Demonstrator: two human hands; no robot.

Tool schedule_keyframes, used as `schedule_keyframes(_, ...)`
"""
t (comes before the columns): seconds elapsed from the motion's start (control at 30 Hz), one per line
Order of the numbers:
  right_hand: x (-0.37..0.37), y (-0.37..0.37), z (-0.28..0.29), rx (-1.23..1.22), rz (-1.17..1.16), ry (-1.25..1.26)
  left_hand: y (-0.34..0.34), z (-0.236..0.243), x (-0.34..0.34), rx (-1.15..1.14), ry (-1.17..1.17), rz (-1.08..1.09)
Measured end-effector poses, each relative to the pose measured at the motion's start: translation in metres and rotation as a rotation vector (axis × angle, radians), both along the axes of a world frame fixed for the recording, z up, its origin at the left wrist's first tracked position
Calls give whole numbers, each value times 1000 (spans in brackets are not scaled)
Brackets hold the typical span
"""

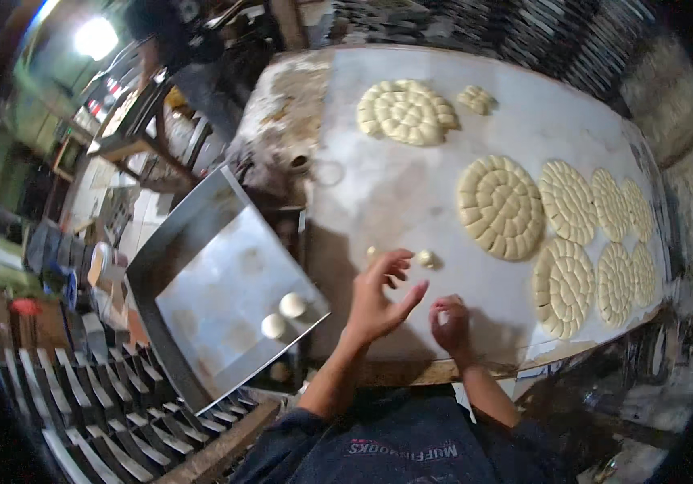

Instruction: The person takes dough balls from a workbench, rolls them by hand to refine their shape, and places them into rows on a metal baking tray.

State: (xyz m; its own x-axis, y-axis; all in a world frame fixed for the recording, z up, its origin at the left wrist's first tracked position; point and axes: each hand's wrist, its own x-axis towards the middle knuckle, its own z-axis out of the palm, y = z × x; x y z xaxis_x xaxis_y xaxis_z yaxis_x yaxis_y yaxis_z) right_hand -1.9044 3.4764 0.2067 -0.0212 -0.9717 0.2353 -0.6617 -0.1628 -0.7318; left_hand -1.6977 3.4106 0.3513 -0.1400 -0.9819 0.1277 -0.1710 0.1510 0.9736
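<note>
My left hand (379,302) hovers over the near left part of the pale worktop (395,194), its thumb and fingers apart and nothing in it. Just beyond its fingertips lies a small dough piece (425,259), and a second dough bit (371,252) shows partly behind the fingers. To its right is my right hand (450,325), with the fingers curled in; whatever they may hold is hidden. On the left, a metal baking tray (193,331) sits tilted in view, holding two round dough balls (283,315) near its right corner.
Several round dough slabs cut into segments (501,208) cover the worktop's right side. Farther back lie another segmented slab (407,113) and a small dough cluster (476,99). Slatted metal racks (104,403) stand at lower left. Another person (201,73) is at far left by a table.
</note>
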Motion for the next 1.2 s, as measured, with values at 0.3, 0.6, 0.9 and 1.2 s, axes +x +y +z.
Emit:
schedule_keyframes(0.3, -121, 37, -62, -112, -200, -160, -394, -233, 17, 167, -166, 826)
schedule_keyframes(0.6, -141, 11, -33, -18, -193, -37, -486, -228, -5, -17, -737, 762)
schedule_keyframes(0.9, -111, -24, -19, -108, -171, -131, -269, -228, 100, 105, -429, 904)
schedule_keyframes(1.2, -35, 14, -30, 71, -41, -303, 40, -196, -80, 407, 713, 24)
